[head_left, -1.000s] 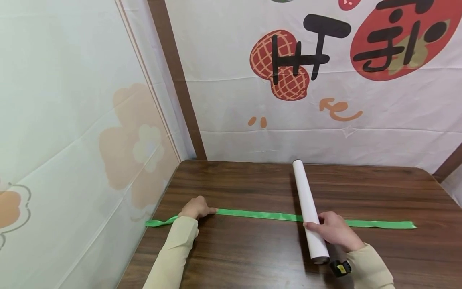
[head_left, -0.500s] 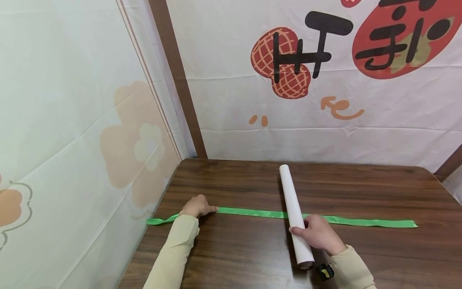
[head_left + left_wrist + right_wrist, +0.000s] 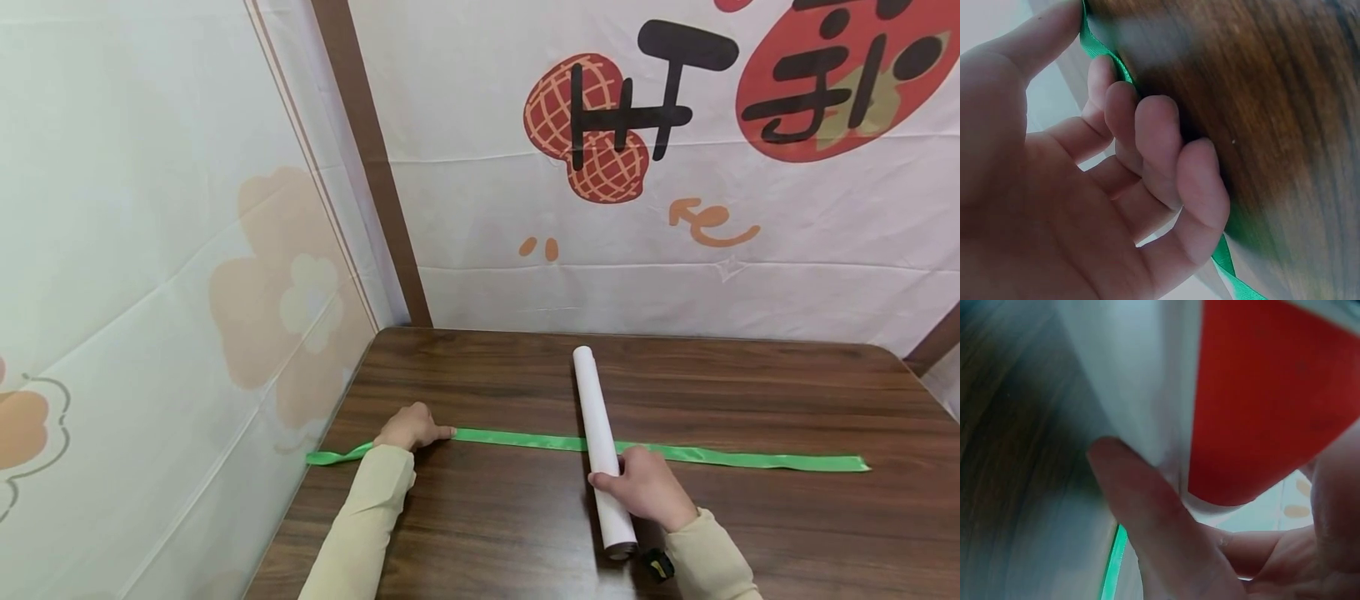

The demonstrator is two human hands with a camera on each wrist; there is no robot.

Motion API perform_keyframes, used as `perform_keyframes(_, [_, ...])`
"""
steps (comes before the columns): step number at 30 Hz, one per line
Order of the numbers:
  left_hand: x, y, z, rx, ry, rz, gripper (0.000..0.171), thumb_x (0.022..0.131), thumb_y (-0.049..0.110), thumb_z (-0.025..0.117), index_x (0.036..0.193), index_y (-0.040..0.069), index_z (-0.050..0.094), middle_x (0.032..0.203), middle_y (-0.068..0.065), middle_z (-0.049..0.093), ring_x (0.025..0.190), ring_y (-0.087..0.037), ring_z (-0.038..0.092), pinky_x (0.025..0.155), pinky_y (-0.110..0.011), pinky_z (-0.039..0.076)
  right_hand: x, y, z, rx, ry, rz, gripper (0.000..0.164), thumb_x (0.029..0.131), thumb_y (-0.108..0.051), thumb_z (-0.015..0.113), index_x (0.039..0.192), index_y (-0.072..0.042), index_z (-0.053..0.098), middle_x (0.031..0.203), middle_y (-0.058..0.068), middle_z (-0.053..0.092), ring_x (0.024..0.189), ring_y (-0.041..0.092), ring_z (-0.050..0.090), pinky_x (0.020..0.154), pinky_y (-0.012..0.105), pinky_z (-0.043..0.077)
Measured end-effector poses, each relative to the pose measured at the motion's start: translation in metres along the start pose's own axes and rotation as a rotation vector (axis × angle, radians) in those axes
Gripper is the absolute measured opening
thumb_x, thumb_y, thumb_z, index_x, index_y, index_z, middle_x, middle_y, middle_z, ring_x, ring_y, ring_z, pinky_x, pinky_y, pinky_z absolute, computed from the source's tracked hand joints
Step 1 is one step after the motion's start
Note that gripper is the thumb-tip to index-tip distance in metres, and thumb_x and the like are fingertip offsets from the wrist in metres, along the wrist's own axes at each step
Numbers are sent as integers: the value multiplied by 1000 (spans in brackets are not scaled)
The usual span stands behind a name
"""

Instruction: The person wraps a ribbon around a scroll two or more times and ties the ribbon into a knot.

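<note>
A green ribbon (image 3: 517, 438) runs across the wooden table from the left edge, its left end twisted. My left hand (image 3: 408, 427) rests on it near that end, thumb pointing right along the ribbon. In the left wrist view, relaxed, bent fingers (image 3: 1194, 181) touch down at the ribbon. My right hand (image 3: 648, 487) holds a long white roll (image 3: 595, 408) that lies across the ribbon, thumb on its left side and fingers on the far side. Up close in the right wrist view, a red area (image 3: 1260, 394) shows on the roll. Part of the ribbon is hidden under the roll.
The dark wooden table (image 3: 487, 525) has rounded far corners. A printed white cloth (image 3: 465, 200) hangs behind it, and another flowered cloth (image 3: 180, 333) stands close along the left edge. The ribbon's right end lies flat towards the right side.
The roll has moved left along the ribbon in my right hand, leaving more flat ribbon showing to the right. My left hand stays in place.
</note>
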State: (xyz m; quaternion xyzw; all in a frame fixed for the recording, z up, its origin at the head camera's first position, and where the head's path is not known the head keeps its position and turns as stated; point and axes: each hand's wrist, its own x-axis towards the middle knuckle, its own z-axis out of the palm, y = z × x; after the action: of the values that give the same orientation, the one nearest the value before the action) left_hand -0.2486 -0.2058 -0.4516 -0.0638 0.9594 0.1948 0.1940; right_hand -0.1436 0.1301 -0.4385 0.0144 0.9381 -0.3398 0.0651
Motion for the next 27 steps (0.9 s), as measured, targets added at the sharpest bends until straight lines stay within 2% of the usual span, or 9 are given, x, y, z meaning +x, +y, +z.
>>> perform_keyframes(7, [0, 2, -1, 11, -1, 1, 39, 86, 45, 69, 81, 6, 62, 76, -6, 58, 67, -20, 52, 60, -32, 41, 1, 0, 4, -22, 23, -7, 29, 75, -29, 77, 62, -8, 62, 53, -1, 53, 49, 13, 48, 46, 28, 37])
perform_keyframes(27, [2, 1, -1, 19, -9, 2, 40, 86, 46, 69, 83, 6, 62, 78, -6, 59, 68, -20, 52, 61, -32, 42, 7, -2, 19, -82, 50, 53, 37, 70, -33, 81, 59, -6, 58, 53, 3, 53, 45, 15, 49, 42, 28, 38])
